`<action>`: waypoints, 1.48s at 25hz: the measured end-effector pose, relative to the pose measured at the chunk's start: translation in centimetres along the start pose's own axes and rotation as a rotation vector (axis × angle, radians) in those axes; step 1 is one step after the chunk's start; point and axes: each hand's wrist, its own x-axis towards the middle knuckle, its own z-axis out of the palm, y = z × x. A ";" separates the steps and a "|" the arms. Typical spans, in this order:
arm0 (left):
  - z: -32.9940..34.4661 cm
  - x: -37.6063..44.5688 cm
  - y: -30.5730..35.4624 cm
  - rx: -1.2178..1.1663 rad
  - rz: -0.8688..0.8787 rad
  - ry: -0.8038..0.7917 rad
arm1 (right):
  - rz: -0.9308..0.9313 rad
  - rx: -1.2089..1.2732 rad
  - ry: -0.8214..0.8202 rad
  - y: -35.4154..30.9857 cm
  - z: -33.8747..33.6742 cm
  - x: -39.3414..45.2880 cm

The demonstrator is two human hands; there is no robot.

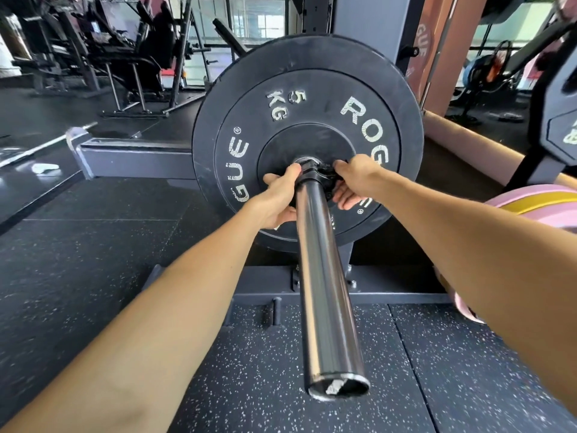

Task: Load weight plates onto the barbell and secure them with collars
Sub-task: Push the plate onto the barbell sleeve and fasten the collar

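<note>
A black 5 kg bumper plate [307, 98] with white lettering sits on the barbell sleeve [324, 282], which runs from the plate toward me. A black collar [315, 172] is around the sleeve, right against the plate's hub. My left hand [278, 198] grips the collar from the left, thumb on top. My right hand [351, 179] grips it from the right, fingers curled round its clamp side. Much of the collar is hidden by both hands.
The rack's grey uprights [365, 17] and base beams [134, 157] stand behind and below the plate. Pink and yellow plates [537, 204] lie at the right, a hex plate [559, 120] hangs above them. Gym machines [125, 51] fill the back left. Speckled rubber flooring [93, 260] lies underfoot.
</note>
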 end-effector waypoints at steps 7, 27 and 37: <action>-0.1 -8.9 -1.6 0.031 -0.009 -0.052 | 0.066 0.027 -0.030 0.9 0.7 -8.1; -1.8 -31.7 -7.0 0.015 -0.053 -0.248 | -0.007 -0.017 -0.026 4.7 2.1 -33.0; -12.7 -33.6 0.2 0.223 0.154 -0.186 | -0.316 0.141 -0.147 -4.4 4.6 -31.4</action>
